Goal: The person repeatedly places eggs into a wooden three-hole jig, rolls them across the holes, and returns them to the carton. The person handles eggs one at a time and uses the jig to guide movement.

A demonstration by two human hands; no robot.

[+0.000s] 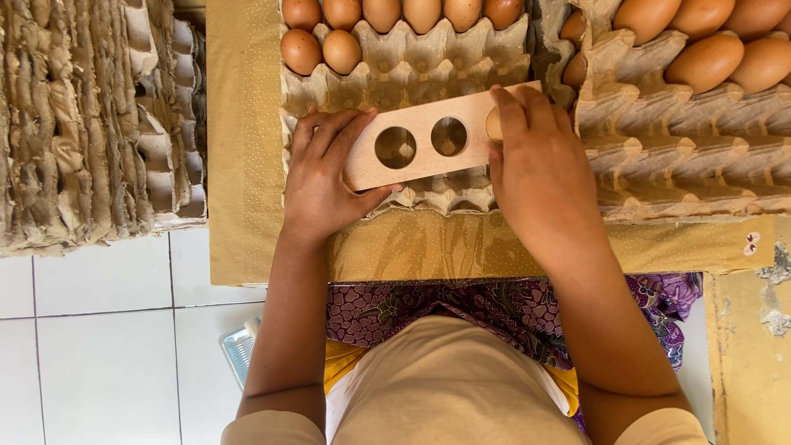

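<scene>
A light wooden board [424, 147] with round holes lies across a grey cardboard egg tray [428, 62]. My left hand [325, 177] grips the board's left end, thumb under its near edge. My right hand [540, 169] covers the right end, fingers over a third hole. Brown eggs [342, 51] fill the tray's far rows; the near rows under the board look bare.
A second tray [659, 140] heaped with brown eggs sits at the right. Both trays rest on a yellow-brown cloth-covered surface [243, 165]. Stacks of bare cardboard trays [82, 124] stand at the left over white floor tiles [99, 346]. My patterned purple garment [428, 309] shows below.
</scene>
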